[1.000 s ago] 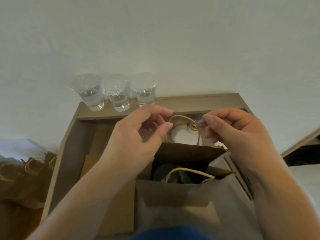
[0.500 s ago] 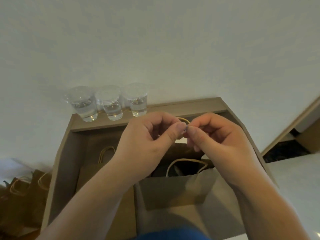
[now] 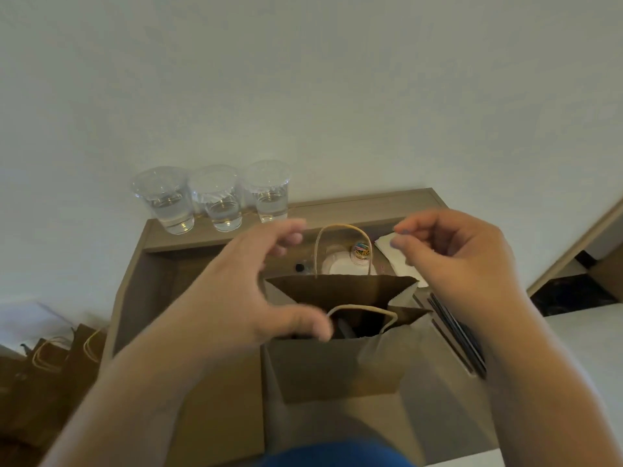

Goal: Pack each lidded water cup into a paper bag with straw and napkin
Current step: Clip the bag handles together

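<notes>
A brown paper bag (image 3: pixel 337 375) stands open on the desk right in front of me. Its far handle (image 3: pixel 342 227) stands upright and its near handle (image 3: pixel 362 310) arches over the opening. The inside is dark and I cannot make out its contents. My left hand (image 3: pixel 242 294) hovers spread over the bag's left side, thumb by the near handle, holding nothing. My right hand (image 3: pixel 451 261) is raised at the bag's right with loosely curled fingers and nothing visible in them. Three lidded water cups (image 3: pixel 217 197) stand in a row on the back ledge.
Behind the bag lie white napkins (image 3: pixel 392 252), a small jar of coloured clips (image 3: pixel 361 252) and white lids (image 3: pixel 340 266). Black straws (image 3: pixel 455 332) lie along the desk's right side. More paper bags (image 3: pixel 50 352) stand on the floor at the left.
Both hands were pinched together on the bag's far handle. They have let it go and moved apart, the left hand opening wide. The handle now stands free.
</notes>
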